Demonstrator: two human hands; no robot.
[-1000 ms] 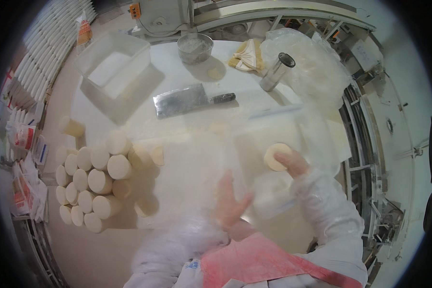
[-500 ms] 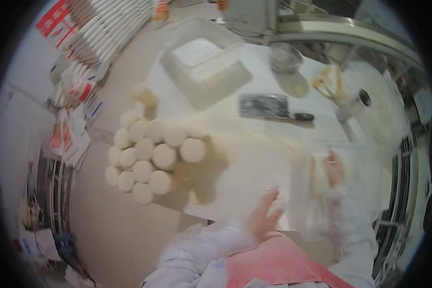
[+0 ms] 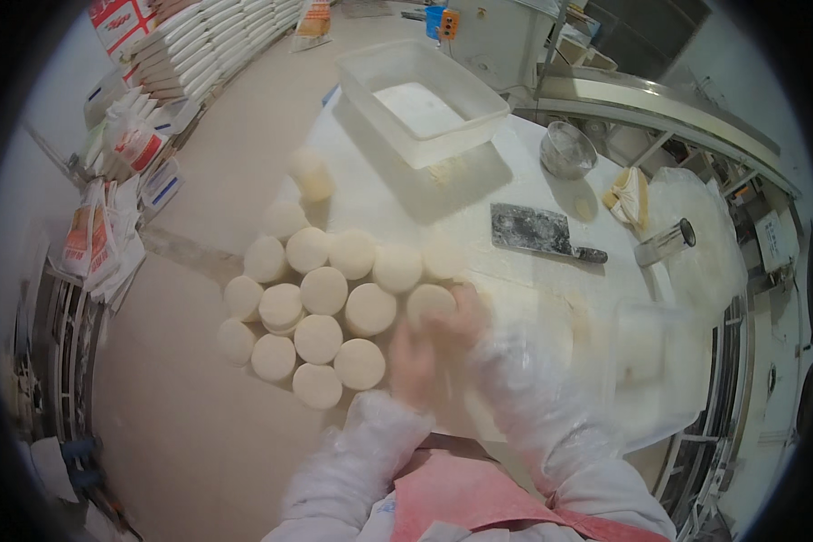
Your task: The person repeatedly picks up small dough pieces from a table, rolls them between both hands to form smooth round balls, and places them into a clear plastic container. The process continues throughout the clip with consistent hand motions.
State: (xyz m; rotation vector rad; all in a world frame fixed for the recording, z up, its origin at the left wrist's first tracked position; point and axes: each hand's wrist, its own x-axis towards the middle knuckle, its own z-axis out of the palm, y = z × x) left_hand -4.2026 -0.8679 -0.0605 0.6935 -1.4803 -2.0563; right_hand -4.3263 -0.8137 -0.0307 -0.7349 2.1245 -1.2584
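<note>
Pale, round dough wrappers stand in many stacks (image 3: pixel 323 291), grouped at the table's left side. At the right end of the group, my right hand (image 3: pixel 465 318) is closed against the right side of one stack of dough wrappers (image 3: pixel 431 303). My left hand (image 3: pixel 413 366) is at that stack's near left side, its fingers smeared by motion, so its grip does not show clearly. Clear plastic sleeves cover both forearms. To the right of the hands lies a translucent plastic tub (image 3: pixel 664 361).
On the white table (image 3: pixel 370 185) are a floury cleaver (image 3: pixel 533 230), a large translucent bin (image 3: pixel 425 117), a clear bowl (image 3: pixel 569 151), a cylinder (image 3: pixel 664 242) on its side and a yellow-white cloth (image 3: pixel 628 197). White sacks (image 3: pixel 212 41) are piled at the far left.
Both hands have moved left, the right one away from the tub and the left one from the near table edge, to a stack at the group's right end. The view has shifted.
</note>
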